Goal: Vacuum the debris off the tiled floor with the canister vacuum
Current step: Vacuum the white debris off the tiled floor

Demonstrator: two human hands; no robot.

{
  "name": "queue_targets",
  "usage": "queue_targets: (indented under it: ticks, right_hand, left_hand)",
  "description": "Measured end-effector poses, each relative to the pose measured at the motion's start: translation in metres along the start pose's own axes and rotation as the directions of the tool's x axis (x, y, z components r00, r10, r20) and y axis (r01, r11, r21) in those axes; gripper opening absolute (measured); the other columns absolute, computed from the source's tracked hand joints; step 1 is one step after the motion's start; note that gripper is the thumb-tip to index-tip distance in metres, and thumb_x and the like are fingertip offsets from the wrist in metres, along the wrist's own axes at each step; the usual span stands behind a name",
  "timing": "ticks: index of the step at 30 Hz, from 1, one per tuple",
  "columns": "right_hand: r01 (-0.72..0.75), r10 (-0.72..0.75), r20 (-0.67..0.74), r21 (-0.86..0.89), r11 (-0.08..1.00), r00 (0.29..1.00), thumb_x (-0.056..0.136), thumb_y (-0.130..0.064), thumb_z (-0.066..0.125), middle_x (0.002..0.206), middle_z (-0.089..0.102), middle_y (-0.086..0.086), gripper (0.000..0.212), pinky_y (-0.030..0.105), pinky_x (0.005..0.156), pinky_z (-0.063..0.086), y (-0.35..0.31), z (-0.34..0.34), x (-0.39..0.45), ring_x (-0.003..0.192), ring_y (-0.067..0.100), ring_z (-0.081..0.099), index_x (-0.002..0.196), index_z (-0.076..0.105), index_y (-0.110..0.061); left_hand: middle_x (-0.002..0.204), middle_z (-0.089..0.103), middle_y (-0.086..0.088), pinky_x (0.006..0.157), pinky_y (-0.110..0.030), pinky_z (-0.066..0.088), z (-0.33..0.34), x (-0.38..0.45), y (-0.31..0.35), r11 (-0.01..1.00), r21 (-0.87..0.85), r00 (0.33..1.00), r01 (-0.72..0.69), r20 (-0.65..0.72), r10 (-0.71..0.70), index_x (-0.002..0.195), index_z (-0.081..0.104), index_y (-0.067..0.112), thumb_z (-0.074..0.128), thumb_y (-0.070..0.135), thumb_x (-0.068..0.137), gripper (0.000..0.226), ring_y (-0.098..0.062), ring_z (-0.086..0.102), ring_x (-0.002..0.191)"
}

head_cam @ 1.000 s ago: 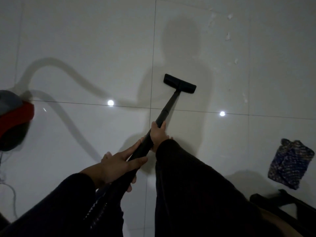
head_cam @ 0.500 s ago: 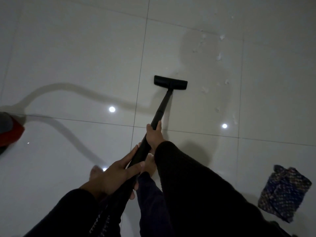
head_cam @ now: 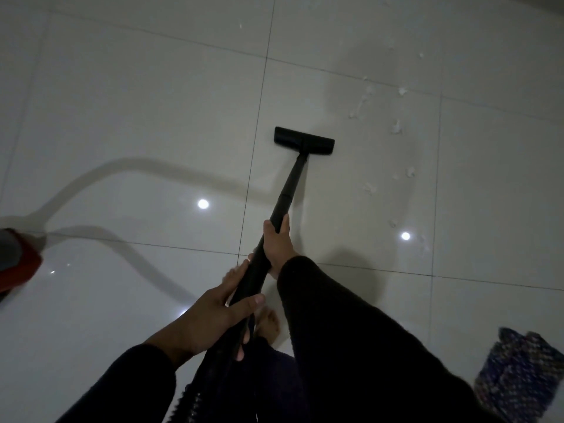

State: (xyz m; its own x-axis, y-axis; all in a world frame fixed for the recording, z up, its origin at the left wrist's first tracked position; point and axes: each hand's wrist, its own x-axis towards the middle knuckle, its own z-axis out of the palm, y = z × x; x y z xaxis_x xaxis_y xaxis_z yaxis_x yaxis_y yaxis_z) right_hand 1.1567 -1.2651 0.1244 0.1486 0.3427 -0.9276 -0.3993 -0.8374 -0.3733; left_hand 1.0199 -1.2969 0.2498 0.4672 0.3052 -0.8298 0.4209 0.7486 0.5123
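A black vacuum wand [head_cam: 290, 187] runs from my hands to a flat black floor nozzle [head_cam: 304, 141] resting on the white tiled floor [head_cam: 137, 102]. My right hand [head_cam: 279, 244] grips the wand halfway along. My left hand [head_cam: 210, 319] grips its lower end, where the ribbed hose [head_cam: 195, 401] joins. Small white scraps of debris [head_cam: 396, 128] lie scattered to the right of the nozzle, from the far tile down to the near joint. The red and grey canister [head_cam: 16, 261] sits at the left edge, partly cut off.
A dark patterned cloth [head_cam: 515, 374] lies on the floor at the lower right. My bare feet [head_cam: 268, 328] stand under the wand. Two ceiling lights reflect in the glossy tiles. The hose casts a long curved shadow across the left tiles.
The view has swung left and forward; the debris now lies nearer the nozzle's right side. The canister has slid toward the left edge. Both hands keep their grip on the wand.
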Motion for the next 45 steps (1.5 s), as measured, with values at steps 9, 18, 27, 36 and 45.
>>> queue_targets:
  ticks: [9,18,27,36,45]
  right_hand:
    - [0.016,-0.015,-0.022,0.033,0.999,1.0,0.102,-0.035,0.042,0.106,0.048,0.012,0.066,0.034,0.055,0.051,-0.035,0.008,0.018,0.061,0.02,0.052,0.151,-0.001,-0.047]
    - [0.015,-0.014,-0.022,0.032,0.999,1.0,0.101,-0.036,0.043,0.11,0.048,0.012,0.066,0.036,0.061,0.052,-0.082,0.008,0.039,0.065,0.021,0.054,0.151,0.001,-0.047]
    - [-0.003,0.007,0.04,-0.104,0.995,0.999,0.101,-0.039,0.041,0.121,0.052,0.014,0.067,0.045,0.076,0.057,-0.167,-0.002,0.073,0.075,0.025,0.057,0.15,-0.004,-0.05]
    - [-0.024,0.033,0.06,-0.138,0.99,0.998,0.102,-0.038,0.04,0.105,0.051,0.008,0.068,0.048,0.084,0.056,-0.245,-0.017,0.109,0.08,0.028,0.06,0.15,-0.007,-0.049]
    - [-0.012,0.017,0.075,-0.066,0.998,0.997,0.101,-0.039,0.043,0.103,0.052,0.008,0.067,0.045,0.08,0.056,-0.301,-0.012,0.144,0.069,0.021,0.056,0.148,-0.004,-0.053]
  left_hand:
    - [0.056,0.065,-0.01,0.05,-0.03,0.054,-0.023,0.02,0.033,1.0,0.007,0.999,-0.007,0.031,0.007,0.13,0.013,0.061,0.058,0.027,0.09,0.069,-0.025,0.061,0.046]
    - [0.059,0.067,-0.009,0.052,-0.032,0.055,-0.034,0.053,0.068,1.0,0.012,1.0,-0.007,0.013,0.007,0.14,0.013,0.056,0.06,0.027,0.09,0.074,-0.025,0.062,0.048]
    - [0.061,0.066,-0.011,0.051,-0.029,0.053,-0.031,0.095,0.137,0.999,-0.038,0.999,-0.024,-0.046,0.022,0.125,0.016,0.064,0.059,0.032,0.087,0.065,-0.029,0.062,0.055]
    - [0.064,0.065,-0.016,0.053,-0.031,0.054,-0.033,0.143,0.205,0.998,-0.057,0.998,0.008,-0.068,-0.012,0.136,0.011,0.057,0.059,0.036,0.083,0.074,-0.026,0.061,0.055]
    - [0.063,0.065,-0.011,0.051,-0.029,0.054,-0.056,0.181,0.258,0.999,-0.013,0.996,0.035,-0.085,-0.036,0.142,0.008,0.053,0.059,0.035,0.088,0.076,-0.025,0.062,0.052]
